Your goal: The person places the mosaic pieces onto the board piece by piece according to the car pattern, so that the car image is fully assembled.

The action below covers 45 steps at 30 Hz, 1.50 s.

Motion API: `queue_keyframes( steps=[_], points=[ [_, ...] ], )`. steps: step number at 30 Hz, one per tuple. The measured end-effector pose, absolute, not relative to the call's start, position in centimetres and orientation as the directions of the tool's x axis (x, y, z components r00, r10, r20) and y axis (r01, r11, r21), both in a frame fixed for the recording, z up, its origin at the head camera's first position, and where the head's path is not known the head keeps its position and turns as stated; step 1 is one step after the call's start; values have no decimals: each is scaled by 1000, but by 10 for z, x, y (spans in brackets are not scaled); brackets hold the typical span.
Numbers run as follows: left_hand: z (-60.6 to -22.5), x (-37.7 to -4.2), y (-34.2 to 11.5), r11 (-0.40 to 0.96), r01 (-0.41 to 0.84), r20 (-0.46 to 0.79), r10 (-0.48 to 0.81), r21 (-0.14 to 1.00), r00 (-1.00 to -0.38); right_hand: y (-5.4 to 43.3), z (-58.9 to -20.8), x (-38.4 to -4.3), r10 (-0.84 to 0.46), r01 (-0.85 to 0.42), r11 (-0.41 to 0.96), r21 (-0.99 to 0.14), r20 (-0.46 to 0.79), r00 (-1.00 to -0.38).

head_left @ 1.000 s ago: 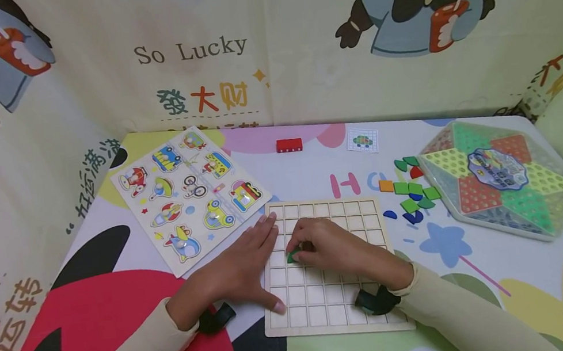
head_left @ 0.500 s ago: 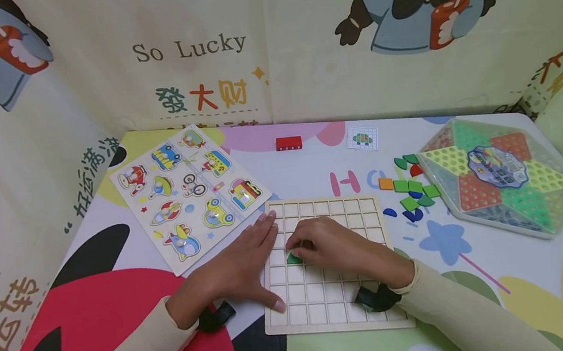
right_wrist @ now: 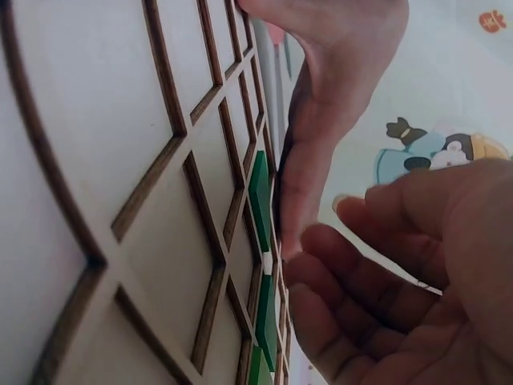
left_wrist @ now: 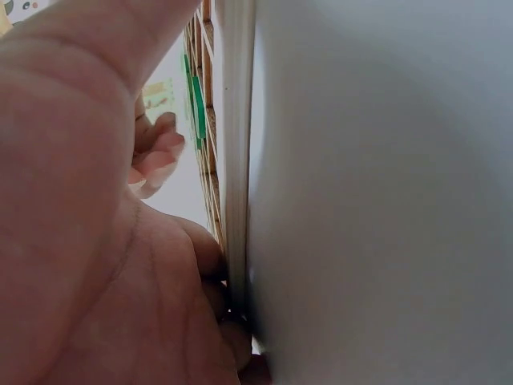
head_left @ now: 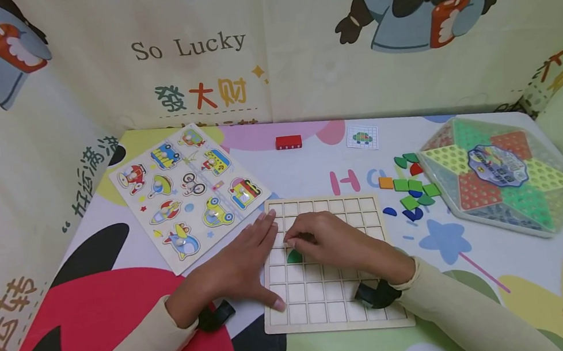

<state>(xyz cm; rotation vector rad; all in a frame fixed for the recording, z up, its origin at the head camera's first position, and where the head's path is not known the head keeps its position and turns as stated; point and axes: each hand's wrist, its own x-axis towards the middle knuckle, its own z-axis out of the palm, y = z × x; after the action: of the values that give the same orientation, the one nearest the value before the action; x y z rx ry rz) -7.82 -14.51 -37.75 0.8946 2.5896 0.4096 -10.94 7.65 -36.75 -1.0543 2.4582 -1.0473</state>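
Note:
A wooden grid board (head_left: pixel 330 332) lies in front of me. My left hand (head_left: pixel 236 264), fingers spread, rests at its left edge, with the thumb on the frame. Over the grid's upper middle hovers my right hand (head_left: pixel 327 239), its fingers loosely bent and nothing seen between them in the right wrist view. Just below its fingertips, a dark green curved-edge piece (head_left: pixel 295 256) lies in a cell. The right wrist view shows another dark green piece (right_wrist: pixel 266 321) and a lighter green piece (right_wrist: pixel 258 370) in the grid. In the head view my right hand hides those two.
Several loose green, blue, red and orange pieces (head_left: pixel 408 187) lie right of the board, beside a hexagonal game box (head_left: pixel 500 173). A picture puzzle board (head_left: pixel 190 194) lies at the left. Farther back are a red block (head_left: pixel 289 142) and a small pattern card (head_left: pixel 362 138).
My right fingers have let go of the dark green piece and lifted slightly up and away, uncovering more of it. My left hand has stayed put on the board.

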Motion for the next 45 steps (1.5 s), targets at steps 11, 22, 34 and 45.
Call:
queue_keyframes(
  steps=[11,22,34,45],
  points=[
    [-375,-79,-145,758,530,-251,636,379,-730,77,-367,-111,-752,-495,428,-756,6,-659],
    [-374,-79,-143,763,526,-247,630,376,-736,93,-362,-116,-700,-477,427,-768,53,-712],
    [-376,-75,-145,781,489,-272,604,388,-749,128,-356,-126,-564,-380,516,-768,29,-825],
    [-377,-74,-144,765,505,-248,621,400,-744,171,-358,-129,-427,-339,612,-714,62,-902]
  ],
)
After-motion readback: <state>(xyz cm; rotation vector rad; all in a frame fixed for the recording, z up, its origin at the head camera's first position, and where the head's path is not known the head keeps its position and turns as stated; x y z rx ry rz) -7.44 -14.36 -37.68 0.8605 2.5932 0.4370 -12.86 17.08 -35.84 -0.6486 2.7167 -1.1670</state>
